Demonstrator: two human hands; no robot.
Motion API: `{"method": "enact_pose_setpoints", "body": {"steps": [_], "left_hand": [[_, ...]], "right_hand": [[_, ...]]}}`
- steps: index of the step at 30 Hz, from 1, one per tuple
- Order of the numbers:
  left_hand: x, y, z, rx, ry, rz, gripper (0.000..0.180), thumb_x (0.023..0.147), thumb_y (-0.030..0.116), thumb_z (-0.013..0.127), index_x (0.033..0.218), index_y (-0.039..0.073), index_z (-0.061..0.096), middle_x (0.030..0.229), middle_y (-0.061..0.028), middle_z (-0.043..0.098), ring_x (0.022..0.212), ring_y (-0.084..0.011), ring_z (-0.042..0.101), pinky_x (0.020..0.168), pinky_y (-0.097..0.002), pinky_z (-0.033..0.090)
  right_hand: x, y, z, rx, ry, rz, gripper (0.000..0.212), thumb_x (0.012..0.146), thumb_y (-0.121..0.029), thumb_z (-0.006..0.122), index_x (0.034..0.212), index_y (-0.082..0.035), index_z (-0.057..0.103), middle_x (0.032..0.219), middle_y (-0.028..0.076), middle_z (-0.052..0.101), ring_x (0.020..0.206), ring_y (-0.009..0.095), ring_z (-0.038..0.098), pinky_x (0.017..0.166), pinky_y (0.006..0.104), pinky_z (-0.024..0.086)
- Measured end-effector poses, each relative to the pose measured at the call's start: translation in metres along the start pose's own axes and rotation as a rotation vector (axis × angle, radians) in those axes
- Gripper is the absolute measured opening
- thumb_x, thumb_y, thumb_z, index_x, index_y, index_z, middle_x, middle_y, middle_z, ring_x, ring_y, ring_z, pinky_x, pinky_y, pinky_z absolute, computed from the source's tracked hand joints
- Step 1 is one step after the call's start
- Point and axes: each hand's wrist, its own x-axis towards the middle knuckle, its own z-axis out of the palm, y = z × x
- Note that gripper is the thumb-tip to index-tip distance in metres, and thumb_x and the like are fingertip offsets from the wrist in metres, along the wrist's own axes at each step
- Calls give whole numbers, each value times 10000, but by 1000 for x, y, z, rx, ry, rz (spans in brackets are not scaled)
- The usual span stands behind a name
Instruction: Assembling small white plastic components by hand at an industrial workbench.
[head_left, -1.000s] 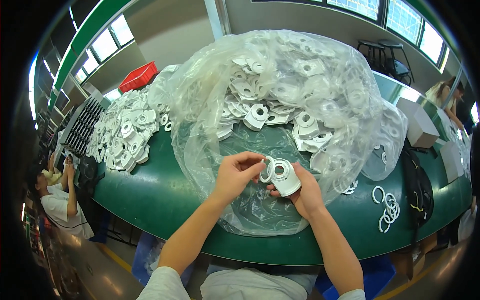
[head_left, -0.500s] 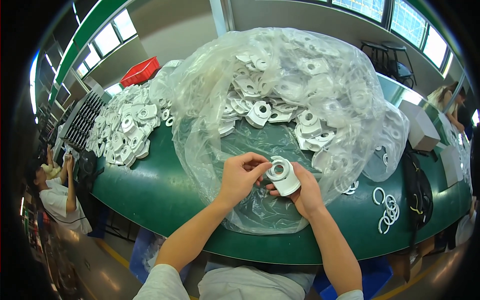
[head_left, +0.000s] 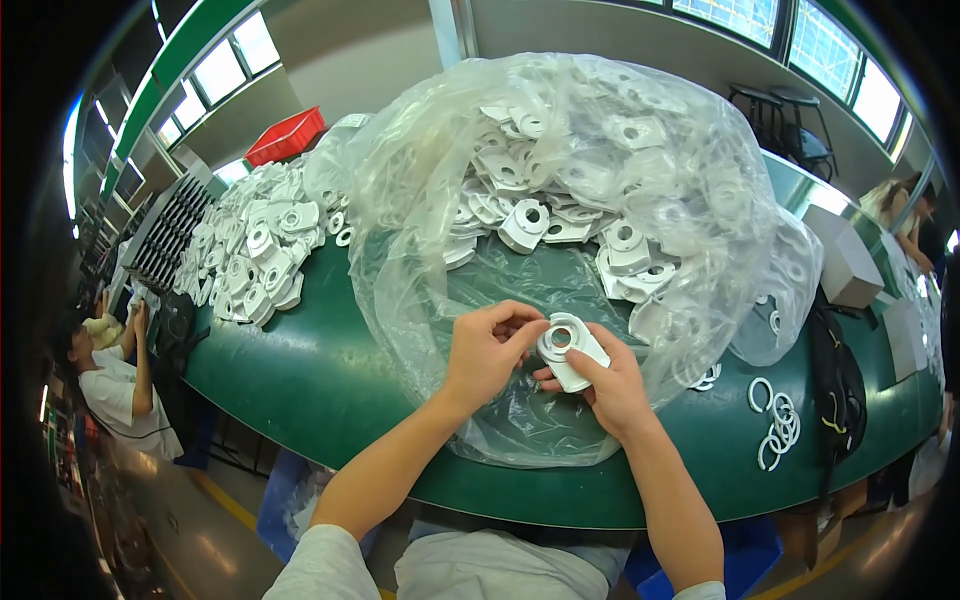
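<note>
My right hand (head_left: 618, 385) grips a white plastic part (head_left: 572, 368), with the thumb lying across its face and the fingers underneath. The part has a flat body and a raised round collar with a hole at its upper end. At the collar's left edge, my left hand (head_left: 490, 350) is closed in a pinch, its fingertips touching the rim. Whatever lies between those fingertips is hidden. Beyond both hands, a large clear plastic bag (head_left: 400, 270) lies open, with many similar white parts (head_left: 524, 226) inside.
Loose white parts (head_left: 265, 245) are heaped at the left on the green table (head_left: 290, 385), before a red bin (head_left: 285, 136). White rings (head_left: 785, 420) and a black bag (head_left: 835, 370) lie at the right. White boxes (head_left: 842, 258) stand behind. A person (head_left: 125, 390) sits far left.
My right thumb has moved from the part's side onto its face, and the part has turned slightly. My left hand remains pinched at the collar. The whole view has shifted a little.
</note>
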Motion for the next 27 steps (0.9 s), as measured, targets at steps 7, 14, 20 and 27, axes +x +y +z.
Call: {"method": "enact_pose_setpoints", "body": {"steps": [7, 14, 20, 27], "left_hand": [[4, 1, 1, -95, 31, -14, 134, 856, 106, 632, 909, -14, 661, 743, -26, 641, 610, -52, 561, 503, -198, 432], [6, -10, -7, -156, -141, -37, 170, 868, 97, 624, 984, -21, 664, 787, -35, 653, 646, -76, 560, 586, -210, 452], [5, -1, -5, -276, -163, -90, 170, 853, 68, 635, 981, -42, 656, 792, -64, 660, 653, -97, 594, 598, -220, 481], [6, -8, -6, -331, -152, -88, 164, 859, 23, 609, 996, -63, 639, 781, -82, 660, 654, -117, 617, 608, -234, 510]], "right_hand": [[-3, -3, -1, -29, 24, -51, 330, 888, 5, 489, 1210, 60, 436, 1082, 199, 590, 864, 321, 663, 742, 376, 583], [-1, 0, 0, -99, 40, -126, 316, 874, 40, 489, 1186, 47, 441, 1079, 182, 587, 900, 296, 655, 810, 383, 565], [-1, 4, 1, -146, 29, -174, 294, 886, 25, 499, 1175, 31, 448, 1068, 154, 588, 909, 254, 647, 835, 364, 550], [-4, -1, 7, -201, -7, -120, 295, 907, -7, 485, 1196, 25, 439, 1013, 146, 605, 836, 238, 658, 719, 347, 574]]}}
